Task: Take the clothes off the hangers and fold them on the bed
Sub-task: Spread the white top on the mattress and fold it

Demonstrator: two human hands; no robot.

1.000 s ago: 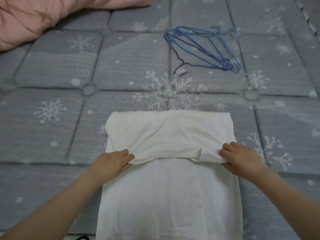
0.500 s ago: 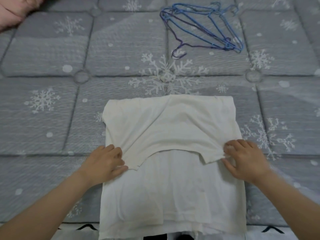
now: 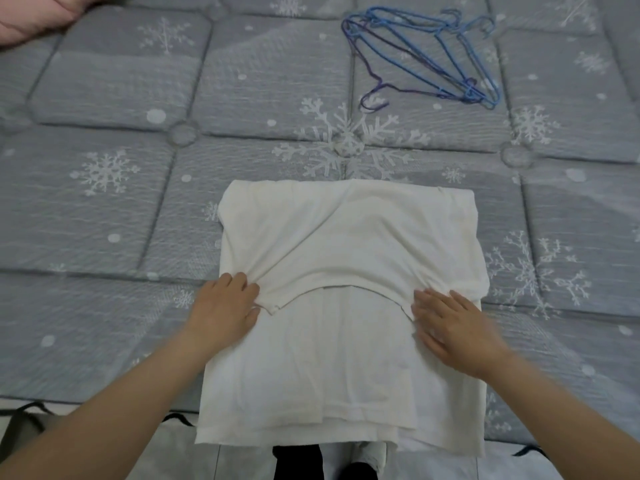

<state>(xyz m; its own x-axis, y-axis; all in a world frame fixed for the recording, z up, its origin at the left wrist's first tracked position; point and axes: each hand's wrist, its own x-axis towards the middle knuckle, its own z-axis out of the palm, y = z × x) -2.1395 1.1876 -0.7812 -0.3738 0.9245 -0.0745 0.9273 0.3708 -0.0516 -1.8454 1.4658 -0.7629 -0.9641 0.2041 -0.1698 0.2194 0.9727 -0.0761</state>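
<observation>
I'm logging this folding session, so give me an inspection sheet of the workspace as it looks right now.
Surface: grey quilted bed cover with white snowflake print.
Job's things: white T-shirt lying flat, its top part folded down toward the person; near hem hangs over the bed edge.
Clutter: pile of bare blue and purple wire hangers at the far right; pink blanket at the far left corner.
Grips: left hand pinches the folded edge at its left corner; right hand presses flat on the right corner, fingers straight.
Cables: nothing seen.
Surroundings: pale floor and the person's legs below the bed edge.
</observation>
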